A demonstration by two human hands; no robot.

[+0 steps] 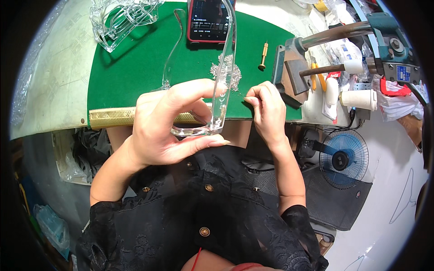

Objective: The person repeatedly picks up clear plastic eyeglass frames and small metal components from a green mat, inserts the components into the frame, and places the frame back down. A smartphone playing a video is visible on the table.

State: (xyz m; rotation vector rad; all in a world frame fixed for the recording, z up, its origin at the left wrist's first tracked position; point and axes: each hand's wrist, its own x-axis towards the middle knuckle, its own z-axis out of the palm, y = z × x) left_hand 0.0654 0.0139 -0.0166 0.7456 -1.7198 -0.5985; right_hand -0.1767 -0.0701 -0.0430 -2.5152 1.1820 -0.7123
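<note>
Your left hand [156, 119] grips the clear, plastic-looking glasses frame [220, 97] over the near edge of the green mat [126, 81], while your right hand [267, 106] pinches its fingertips together, any tiny contents impossible to tell. A loosened hold could drop the glossy, curved frame and scatter the heaped, gritty silver bits [234, 77] near the slim brass-coloured screwdriver [264, 56].

Parts [235, 76] lie on the mat [122, 83], left of the screwdriver [263, 58].
</note>
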